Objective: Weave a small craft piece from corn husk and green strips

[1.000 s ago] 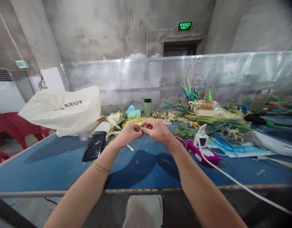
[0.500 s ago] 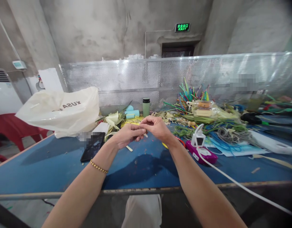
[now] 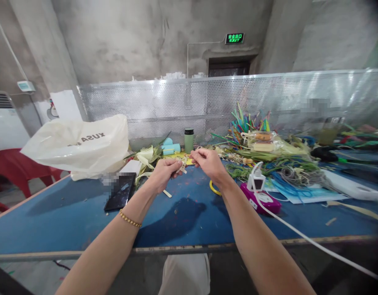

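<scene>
One small pale piece [image 3: 183, 167], pinched in the left hand [image 3: 167, 174] above the blue table [image 3: 81, 221]. Right hand [image 3: 210, 164] just apart, fingertips together; whether they hold anything, I cannot tell. I'd brace the left and work the right lightly.

Above a blue-topped desk [image 3: 69, 221], the left hand [image 3: 165, 175], with a gold bead bracelet [image 3: 130, 219] at the wrist, pinches a small pale scrap [image 3: 183, 168]. The right hand [image 3: 209, 164] bends its fingers near it; any hold is too small to tell. A black flat tablet [image 3: 123, 192] lies left, a purple plastic socket block [image 3: 261, 200] right, and a green cylindrical bottle [image 3: 189, 142] stands far.
</scene>
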`<state>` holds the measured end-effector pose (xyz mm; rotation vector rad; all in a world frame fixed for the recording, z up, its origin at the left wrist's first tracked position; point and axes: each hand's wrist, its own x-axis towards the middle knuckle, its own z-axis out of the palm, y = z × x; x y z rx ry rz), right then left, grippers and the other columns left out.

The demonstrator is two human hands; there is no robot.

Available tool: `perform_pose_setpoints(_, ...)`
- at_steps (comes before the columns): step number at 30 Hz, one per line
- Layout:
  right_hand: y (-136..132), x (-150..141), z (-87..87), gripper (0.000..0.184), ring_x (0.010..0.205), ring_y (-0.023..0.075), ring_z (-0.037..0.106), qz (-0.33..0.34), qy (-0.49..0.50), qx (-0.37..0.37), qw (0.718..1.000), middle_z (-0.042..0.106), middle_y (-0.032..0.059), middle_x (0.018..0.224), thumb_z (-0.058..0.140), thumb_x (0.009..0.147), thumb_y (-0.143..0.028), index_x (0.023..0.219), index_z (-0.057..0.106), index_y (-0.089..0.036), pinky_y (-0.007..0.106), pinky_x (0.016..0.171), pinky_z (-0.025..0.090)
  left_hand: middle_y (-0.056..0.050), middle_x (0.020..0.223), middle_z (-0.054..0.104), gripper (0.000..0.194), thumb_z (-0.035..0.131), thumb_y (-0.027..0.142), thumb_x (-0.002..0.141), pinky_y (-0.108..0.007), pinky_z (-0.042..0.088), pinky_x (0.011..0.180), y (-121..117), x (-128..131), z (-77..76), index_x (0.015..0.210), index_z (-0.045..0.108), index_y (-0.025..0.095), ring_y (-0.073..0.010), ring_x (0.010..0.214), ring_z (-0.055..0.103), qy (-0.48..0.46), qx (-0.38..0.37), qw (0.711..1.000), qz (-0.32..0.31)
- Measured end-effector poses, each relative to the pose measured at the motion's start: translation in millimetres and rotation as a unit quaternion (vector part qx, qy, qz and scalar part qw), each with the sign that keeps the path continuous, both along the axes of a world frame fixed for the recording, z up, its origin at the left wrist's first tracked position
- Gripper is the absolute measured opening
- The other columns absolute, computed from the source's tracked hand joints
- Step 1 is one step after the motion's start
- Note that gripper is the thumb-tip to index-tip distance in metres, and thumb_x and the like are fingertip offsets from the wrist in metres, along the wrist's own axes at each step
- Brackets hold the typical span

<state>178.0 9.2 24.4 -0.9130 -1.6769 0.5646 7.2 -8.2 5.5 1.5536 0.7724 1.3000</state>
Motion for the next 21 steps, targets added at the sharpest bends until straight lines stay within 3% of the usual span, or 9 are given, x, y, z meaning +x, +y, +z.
perform_pose_setpoints(4, 3.2, 0.4, -3.2, 0.032, 0.054, 0.0117, 0.052, 0.009, -0.047, 0.009, 0.999, 0.063, 0.0028, 0.062, 0.064, 0.077, -0.044, 0.067, 0.065, -0.014, 0.024, 0.051, 0.039, -0.001, 0.055, 0.054, 0.032, 0.066, 0.039, 0.076, -0.023, 0.026, 0.049, 0.7, 0.6, -0.4, 0.06, 0.059, 0.013, -0.0076, 0.049, 0.039, 0.026, 0.031, 0.998, 0.043)
perform_pose_setpoints(9, 2.7, -3.1, -5.8, 0.031, 0.056, 0.0118, 0.052, 0.056, -0.036, -0.018, 0.998, 0.064, 0.0031, 0.064, 0.069, 0.071, -0.045, 0.07, 0.067, -0.013, 0.024, 0.053, 0.042, -0.001, 0.054, 0.054, 0.036, 0.062, 0.041, 0.079, -0.023, 0.026, 0.049, -1.1, 3.1, -0.6, 0.056, 0.058, 0.013, -0.0079, 0.048, 0.038, 0.085, 0.073, 0.992, 0.063)
perform_pose_setpoints(15, 1.0, -2.6, -5.2, 0.026, 0.051, 0.0098, 0.049, 0.074, -0.04, -0.037, 0.996, 0.059, 0.0005, 0.057, 0.065, 0.075, -0.04, 0.069, 0.062, -0.014, 0.022, 0.049, 0.038, -0.001, 0.056, 0.054, 0.034, 0.062, 0.041, 0.079, -0.023, 0.025, 0.048, -1.1, 3.1, -1.1, 0.061, 0.06, 0.012, -0.0074, 0.049, 0.038, 0.057, 0.045, 0.997, 0.031)
perform_pose_setpoints(21, 2.1, -5.1, -6.6, 0.027, 0.049, 0.0096, 0.047, 0.097, 0.011, -0.028, 0.995, 0.054, -0.0022, 0.054, 0.06, 0.079, -0.042, 0.072, 0.057, -0.016, 0.023, 0.048, 0.037, -0.001, 0.057, 0.052, 0.031, 0.064, 0.041, 0.078, -0.023, 0.026, 0.049, -1.3, 1.4, -0.1, 0.065, 0.06, 0.013, -0.0077, 0.049, 0.04, 0.02, 0.014, 0.999, -0.044)
